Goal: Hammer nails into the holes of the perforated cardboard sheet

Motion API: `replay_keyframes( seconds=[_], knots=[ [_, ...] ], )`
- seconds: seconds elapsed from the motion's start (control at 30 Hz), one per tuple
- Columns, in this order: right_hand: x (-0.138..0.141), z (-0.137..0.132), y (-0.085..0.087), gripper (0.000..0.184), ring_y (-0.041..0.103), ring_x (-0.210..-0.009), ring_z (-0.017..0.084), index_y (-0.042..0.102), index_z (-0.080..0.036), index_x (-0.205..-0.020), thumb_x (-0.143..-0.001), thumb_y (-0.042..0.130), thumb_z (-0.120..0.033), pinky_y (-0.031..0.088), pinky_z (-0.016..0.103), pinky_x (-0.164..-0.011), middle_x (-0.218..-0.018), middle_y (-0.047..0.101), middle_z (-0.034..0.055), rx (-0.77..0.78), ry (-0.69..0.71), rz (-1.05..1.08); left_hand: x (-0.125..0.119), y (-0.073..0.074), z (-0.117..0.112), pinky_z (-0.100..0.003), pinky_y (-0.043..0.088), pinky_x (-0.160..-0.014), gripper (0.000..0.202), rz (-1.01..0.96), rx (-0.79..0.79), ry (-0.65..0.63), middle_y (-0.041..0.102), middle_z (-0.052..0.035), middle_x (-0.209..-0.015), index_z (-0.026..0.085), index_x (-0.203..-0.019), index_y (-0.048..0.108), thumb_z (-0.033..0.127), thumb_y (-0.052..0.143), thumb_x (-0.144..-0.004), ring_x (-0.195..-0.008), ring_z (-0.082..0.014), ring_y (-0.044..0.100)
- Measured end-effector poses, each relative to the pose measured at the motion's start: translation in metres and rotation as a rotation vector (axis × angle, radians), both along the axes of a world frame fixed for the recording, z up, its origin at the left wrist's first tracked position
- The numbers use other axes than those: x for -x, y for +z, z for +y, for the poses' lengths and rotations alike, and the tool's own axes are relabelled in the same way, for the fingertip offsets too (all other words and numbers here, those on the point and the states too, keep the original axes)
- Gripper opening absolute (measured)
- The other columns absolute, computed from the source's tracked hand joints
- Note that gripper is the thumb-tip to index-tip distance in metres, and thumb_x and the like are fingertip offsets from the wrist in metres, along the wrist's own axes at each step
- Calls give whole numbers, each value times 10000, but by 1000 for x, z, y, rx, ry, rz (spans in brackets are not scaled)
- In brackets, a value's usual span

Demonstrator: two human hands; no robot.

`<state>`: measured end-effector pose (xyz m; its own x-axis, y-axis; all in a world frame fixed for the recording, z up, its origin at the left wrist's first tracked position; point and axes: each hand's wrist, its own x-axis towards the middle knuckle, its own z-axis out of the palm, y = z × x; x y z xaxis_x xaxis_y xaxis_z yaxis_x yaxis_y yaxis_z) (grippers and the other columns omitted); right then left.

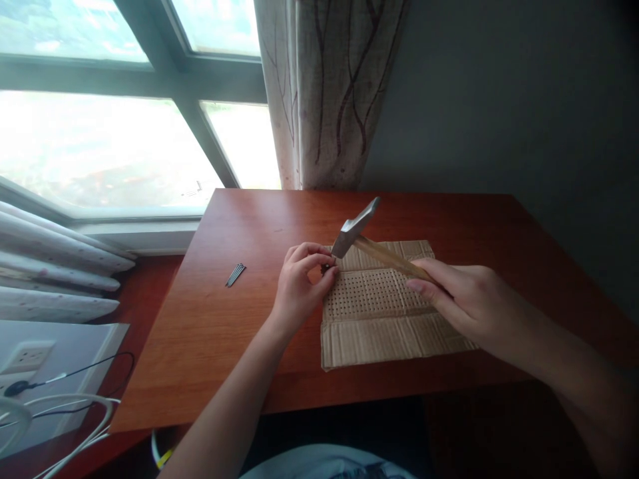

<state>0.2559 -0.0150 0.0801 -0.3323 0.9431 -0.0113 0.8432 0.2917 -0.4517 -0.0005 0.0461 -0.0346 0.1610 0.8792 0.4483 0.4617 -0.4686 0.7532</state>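
My right hand (456,293) is wrapped round the wooden handle of a hammer (387,256). Its metal head tilts down to the left, with the lower face right at my left fingertips. The fingers of my left hand (302,279) pinch together at the left edge of a perforated board (369,293). Between them is a small thin thing that looks like a nail, mostly hidden by the fingers and the hammer head. The board, full of small holes, lies on a creased sheet of cardboard (379,342).
Several loose nails (235,275) lie in a small bunch to the left on the reddish wooden table (214,352). Behind it are a curtain (332,100) and a window (100,153). White cables (94,416) hang by a wall socket (30,357) at lower left.
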Motion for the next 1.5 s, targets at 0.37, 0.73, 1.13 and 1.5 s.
replay_keyframes(
  seconds=[0.37,0.73,1.13,1.5],
  knots=[
    [3,11,-37,275,560,-552,141,573,-224,-843,-1038,502,-404,376,281,-551,-629,584,-31,-54,-109,57,9,11,-3,-457,529,-976,122,3,40,-80,691,-70,-1098,230,-964,719,169,719,-859,-1078,-242,645],
    [3,13,-53,313,581,-596,155,556,-223,-835,-1057,454,-418,361,294,-576,-678,625,-4,13,-92,49,15,25,4,-449,509,-940,72,259,18,-116,673,-64,-1112,225,-926,682,176,630,-915,-1057,-246,614],
    [7,16,-55,302,561,-571,160,489,-229,-807,-1055,427,-391,306,291,-539,-639,585,-2,26,-87,-28,15,18,2,-446,471,-976,61,301,-20,-142,626,-85,-1115,216,-980,578,199,521,-994,-1080,-248,577],
    [8,14,-56,302,560,-570,160,465,-230,-823,-1065,412,-404,315,286,-527,-650,583,-1,35,-90,-28,12,22,1,-455,472,-964,81,363,-11,-111,622,-94,-1114,219,-981,554,227,480,-1013,-1064,-251,580]
  ],
)
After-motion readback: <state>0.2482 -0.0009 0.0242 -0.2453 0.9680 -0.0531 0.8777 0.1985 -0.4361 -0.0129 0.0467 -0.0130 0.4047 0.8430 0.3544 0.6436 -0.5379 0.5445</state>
